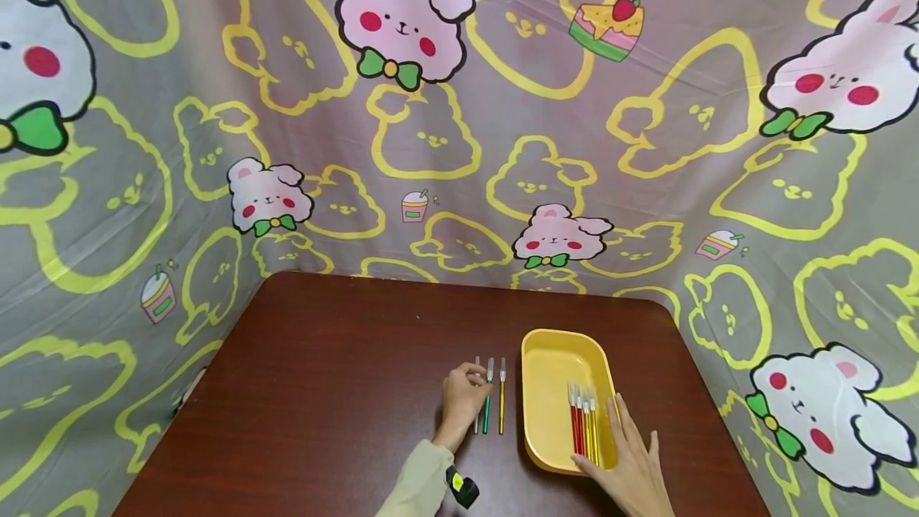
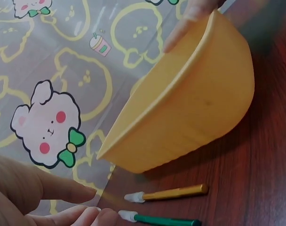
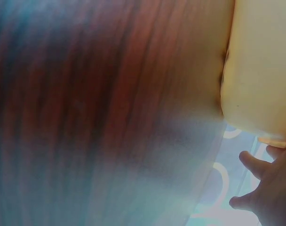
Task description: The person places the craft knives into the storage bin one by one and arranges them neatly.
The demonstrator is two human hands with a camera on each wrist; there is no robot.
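Observation:
In the head view my left hand (image 1: 465, 393) is low over a silver craft knife (image 1: 476, 424), its fingers beside a green craft knife (image 1: 487, 415). A gold craft knife (image 1: 502, 405) lies parallel to their right; all have clear caps. The left wrist view shows the left fingers (image 2: 70, 190) apart, beside the cap of the green knife, with nothing seen between them. My right hand (image 1: 635, 457) rests at the right near corner of a yellow tray (image 1: 546, 421), thumb at the rim and other fingers spread along the side. Several red and gold craft knives (image 1: 583, 425) lie side by side inside.
The dark reddish-brown table (image 1: 345, 373) carries the tray on its right half. A grey curtain (image 1: 445, 206) printed with rabbits surrounds the table's back and sides. A black band with a yellow mark (image 1: 459, 485) is on the left wrist.

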